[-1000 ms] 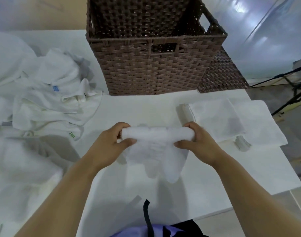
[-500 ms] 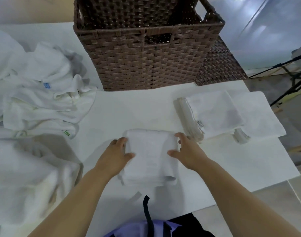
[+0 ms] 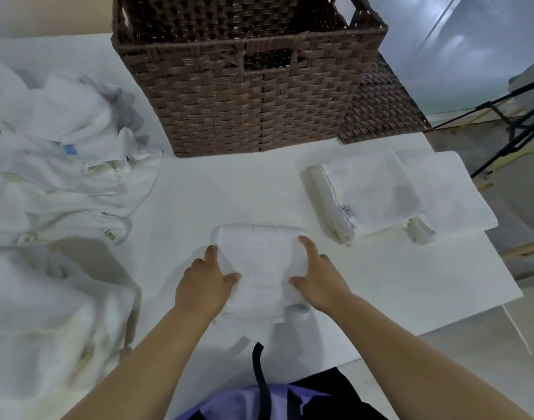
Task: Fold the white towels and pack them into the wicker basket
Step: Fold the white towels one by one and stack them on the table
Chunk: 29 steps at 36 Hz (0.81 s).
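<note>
Lowered flat onto surface (image 3: 229,192) since a second ago: folded towel (image 3: 259,268), now pinched at both side edges by left grip (image 3: 205,283) and right grip (image 3: 320,280). Dead ahead beyond towel, wicker basket (image 3: 250,86); neither grip nearer.

Bright diffuse light washes out whites; soft shadows, bowed edges, blurred towel heap (image 3: 41,313) at left.

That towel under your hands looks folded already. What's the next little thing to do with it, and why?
Probably lift the folded towel and set it on the stack of folded towels to its right. It looks fully folded, the left hand and right hand hold its side edges, thumbs on top, and finished ones lie there, near the wicker basket.
</note>
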Tool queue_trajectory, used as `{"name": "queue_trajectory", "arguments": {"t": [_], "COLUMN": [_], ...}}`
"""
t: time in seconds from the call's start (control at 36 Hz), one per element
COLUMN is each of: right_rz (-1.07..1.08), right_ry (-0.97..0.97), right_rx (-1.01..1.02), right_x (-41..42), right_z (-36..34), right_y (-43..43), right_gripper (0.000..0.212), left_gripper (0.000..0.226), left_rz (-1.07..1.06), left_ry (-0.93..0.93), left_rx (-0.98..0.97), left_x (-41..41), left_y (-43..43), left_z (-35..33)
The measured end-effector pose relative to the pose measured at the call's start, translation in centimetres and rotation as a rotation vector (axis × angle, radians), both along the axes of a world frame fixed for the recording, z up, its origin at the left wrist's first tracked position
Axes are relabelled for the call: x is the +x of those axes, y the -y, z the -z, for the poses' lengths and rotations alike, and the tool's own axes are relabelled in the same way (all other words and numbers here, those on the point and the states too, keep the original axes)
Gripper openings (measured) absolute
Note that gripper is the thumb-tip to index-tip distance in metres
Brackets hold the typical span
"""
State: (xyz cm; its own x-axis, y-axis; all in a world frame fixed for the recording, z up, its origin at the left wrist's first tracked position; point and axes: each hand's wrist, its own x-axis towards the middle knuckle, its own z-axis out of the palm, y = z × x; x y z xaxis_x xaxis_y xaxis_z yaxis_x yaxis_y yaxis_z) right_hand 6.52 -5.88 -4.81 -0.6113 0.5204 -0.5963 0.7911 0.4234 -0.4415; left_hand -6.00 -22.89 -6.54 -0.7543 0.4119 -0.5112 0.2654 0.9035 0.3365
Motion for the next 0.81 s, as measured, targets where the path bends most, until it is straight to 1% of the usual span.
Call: {"name": "queue_trajectory", "arguments": {"t": [0.08, 0.22, 0.33, 0.39, 0.47, 0.53, 0.67, 0.72, 0.81], "right_rz": [0.036, 0.06, 0.074, 0.085, 0.085, 0.081, 0.058, 0.034, -0.023], "right_ry": [0.021, 0.022, -0.002, -0.018, -0.038, -0.046, -0.071, -0.091, -0.148], "right_rx": [-0.073, -0.12, -0.141, -0.166, -0.205, -0.218, -0.215, -0.191, -0.139], "right_x": [0.4, 0.6, 0.6, 0.7, 0.8, 0.8, 0.7, 0.5, 0.3], "right_z": [0.0, 0.0, 0.0, -0.1, -0.3, -0.5, -0.7, -1.0, -2.2], "right_y": [0.2, 0.6, 0.4, 0.0, -0.4, -0.7, -2.0, -2.7, -3.9], "right_gripper": [0.079, 0.079, 0.079, 0.079, 0.079, 0.079, 0.077, 0.073, 0.066], "left_gripper": [0.07, 0.058, 0.034, 0.031, 0.033, 0.037, 0.068, 0.069, 0.057], "left_rz": [-0.009, -0.141, -0.146, -0.191, -0.27, -0.306, -0.378, -0.379, -0.361], "left_ry": [-0.01, 0.144, 0.207, 0.252, 0.319, 0.329, 0.314, 0.321, 0.291], "left_rx": [-0.021, 0.013, 0.058, 0.111, 0.211, 0.253, 0.381, 0.43, 0.493], "left_x": [0.4, 0.2, 0.3, 0.3, 0.4, 0.4, 0.3, 0.2, 0.0], "left_y": [-0.2, -1.2, -1.4, -1.3, -1.0, -1.0, -1.7, -2.2, -3.1], "left_z": [0.1, -0.5, -0.7, -0.6, -0.3, -0.4, -1.6, -2.5, -4.0]}}
